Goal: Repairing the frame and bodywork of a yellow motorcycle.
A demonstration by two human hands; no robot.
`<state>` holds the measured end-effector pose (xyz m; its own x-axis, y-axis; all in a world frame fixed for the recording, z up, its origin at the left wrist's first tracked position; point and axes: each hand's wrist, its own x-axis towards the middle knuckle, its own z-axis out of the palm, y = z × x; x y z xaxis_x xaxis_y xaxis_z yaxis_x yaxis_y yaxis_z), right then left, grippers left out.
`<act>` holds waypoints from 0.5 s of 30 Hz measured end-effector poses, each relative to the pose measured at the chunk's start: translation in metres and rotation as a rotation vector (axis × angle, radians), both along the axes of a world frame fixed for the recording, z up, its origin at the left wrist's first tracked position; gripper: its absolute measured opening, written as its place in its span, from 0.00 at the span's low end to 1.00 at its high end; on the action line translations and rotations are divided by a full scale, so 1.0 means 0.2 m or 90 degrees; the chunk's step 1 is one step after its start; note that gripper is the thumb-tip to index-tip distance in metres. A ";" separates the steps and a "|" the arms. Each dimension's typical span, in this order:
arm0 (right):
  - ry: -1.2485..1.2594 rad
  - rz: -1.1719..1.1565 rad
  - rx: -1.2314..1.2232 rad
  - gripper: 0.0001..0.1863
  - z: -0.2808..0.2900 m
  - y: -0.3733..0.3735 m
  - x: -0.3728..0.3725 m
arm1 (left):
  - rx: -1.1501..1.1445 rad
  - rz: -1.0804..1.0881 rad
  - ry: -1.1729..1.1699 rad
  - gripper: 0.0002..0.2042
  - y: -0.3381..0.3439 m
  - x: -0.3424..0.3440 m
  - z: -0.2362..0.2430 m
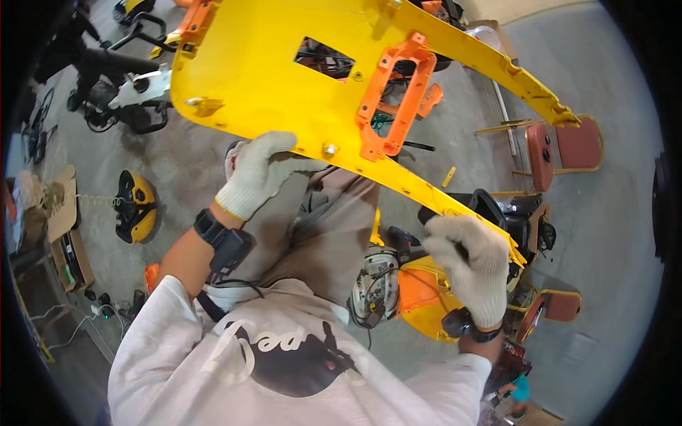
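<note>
A large yellow plastic panel (pixel 263 64) is held up in front of me, with a rectangular cut-out and two long, narrow arms reaching to the right. An orange plastic frame (pixel 374 96) sits on it beside the cut-out. My left hand (pixel 259 177), in a white knit glove, grips the panel's near edge, thumb along the rim and some fingers hidden. Toward the tip of the nearer arm, my gloved right hand (pixel 472 266) is closed at its edge, fingers curled. Small metal clips (pixel 329 149) show along the near border.
On the floor at left lies a yellow-and-black shell part (pixel 136 206) near an open cardboard box (pixel 71 255). Below my right hand are a yellow-and-orange part (pixel 423 295) and a grey mechanical unit (pixel 375 284). Red-padded chairs (pixel 579 144) stand at right. A white-and-black machine (pixel 142 89) is at upper left.
</note>
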<state>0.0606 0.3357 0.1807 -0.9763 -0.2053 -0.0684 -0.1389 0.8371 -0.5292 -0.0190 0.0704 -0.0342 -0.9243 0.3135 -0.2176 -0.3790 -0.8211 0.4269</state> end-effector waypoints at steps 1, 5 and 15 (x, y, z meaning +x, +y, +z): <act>0.041 0.033 0.059 0.08 0.00 -0.02 -0.05 | -0.022 0.009 -0.019 0.15 0.02 0.00 0.01; 0.060 0.127 0.151 0.09 -0.11 -0.06 -0.34 | -0.011 0.000 -0.015 0.15 0.00 0.01 -0.03; -0.105 0.176 0.434 0.13 -0.52 -0.12 -0.65 | -0.022 0.030 -0.005 0.16 0.03 0.05 0.05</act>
<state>-0.0687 0.3117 0.0772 -0.8617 -0.3010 -0.4086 -0.3552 0.9327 0.0619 -0.0086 0.0765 -0.0251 -0.9361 0.2616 -0.2350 -0.3436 -0.8226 0.4530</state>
